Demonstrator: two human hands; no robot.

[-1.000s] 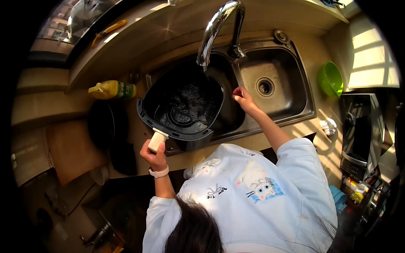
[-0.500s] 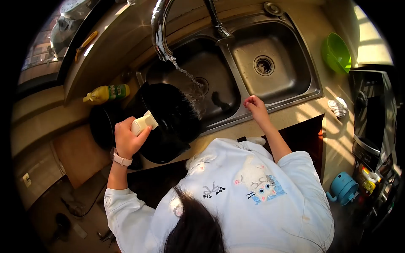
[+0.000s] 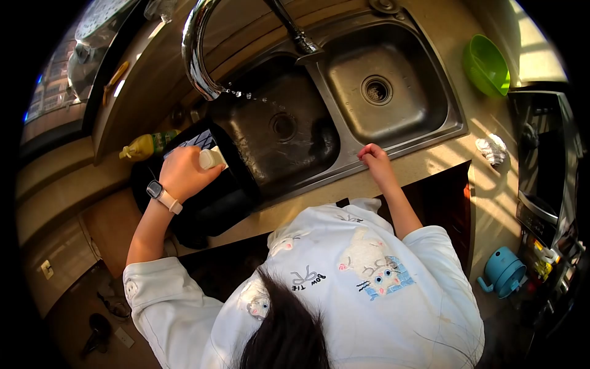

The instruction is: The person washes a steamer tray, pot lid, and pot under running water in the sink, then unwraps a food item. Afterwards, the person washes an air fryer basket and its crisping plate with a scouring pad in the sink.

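My left hand, wearing a watch, is closed around the cream handle of a black air fryer basket. The basket is over the counter at the left edge of the left sink bowl. A light reflection shows on its dark inside, and its lower parts blend into other black surfaces beneath. My right hand hovers by the sink's front rim with its fingers curled in, and nothing shows in them. From the chrome faucet, a few water drops fall toward the left bowl.
A yellow bottle lies on the counter behind the basket. To the right are the second sink bowl, a green bowl, a crumpled white cloth or wrapper, and a blue pot-like container.
The water stream has dwindled to drops. My left hand has moved the basket left and turned it, uncovering more of the left sink bowl. My right hand has stayed near the rim.
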